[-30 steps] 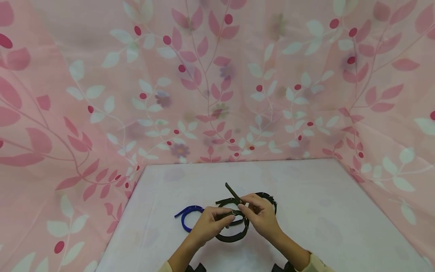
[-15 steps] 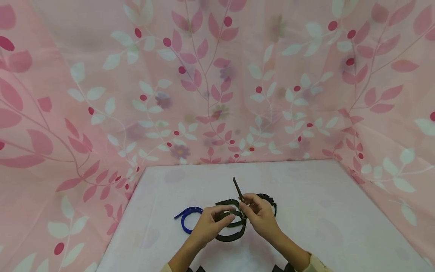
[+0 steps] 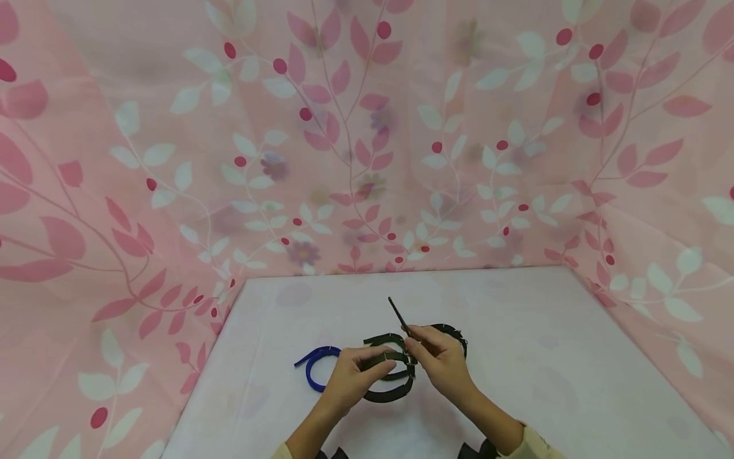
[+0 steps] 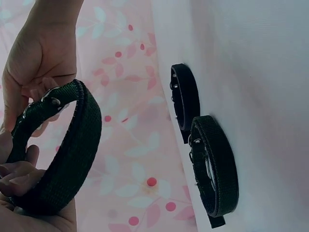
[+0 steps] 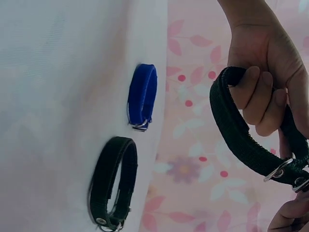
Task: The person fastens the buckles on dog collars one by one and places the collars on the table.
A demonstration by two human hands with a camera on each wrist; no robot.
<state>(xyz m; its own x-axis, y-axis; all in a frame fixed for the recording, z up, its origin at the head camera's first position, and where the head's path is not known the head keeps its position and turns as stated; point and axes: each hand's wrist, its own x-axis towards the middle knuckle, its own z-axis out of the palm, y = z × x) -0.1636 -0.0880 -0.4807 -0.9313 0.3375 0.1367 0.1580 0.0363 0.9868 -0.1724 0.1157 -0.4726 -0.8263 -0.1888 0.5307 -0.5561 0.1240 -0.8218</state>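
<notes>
A dark green pet collar [image 4: 89, 140], buckled into a loop, is held up between both hands. My left hand [image 3: 350, 379] grips the loop at its left side, and in the right wrist view its curled fingers [image 5: 260, 96] reach inside the band. My right hand [image 3: 440, 362] pinches the collar near the metal buckle [image 5: 300, 182], beside a silver D-ring [image 5: 278, 170]. Past the right fingertips the strap's free end [image 3: 397, 312] points up and away. Part of the strap is hidden behind the right fingers.
On the white table [image 3: 516, 319] lie a blue collar [image 5: 142, 94] at left, a dark green collar [image 5: 113, 181] behind the held one, and a black collar [image 4: 186, 96] behind the right hand. Pink leaf-patterned cloth [image 3: 355, 159] surrounds the table.
The strap's free end has swung up to a steeper angle, then leaned back slightly left. The right fingers have shifted a little at the buckle; the left hand has barely moved.
</notes>
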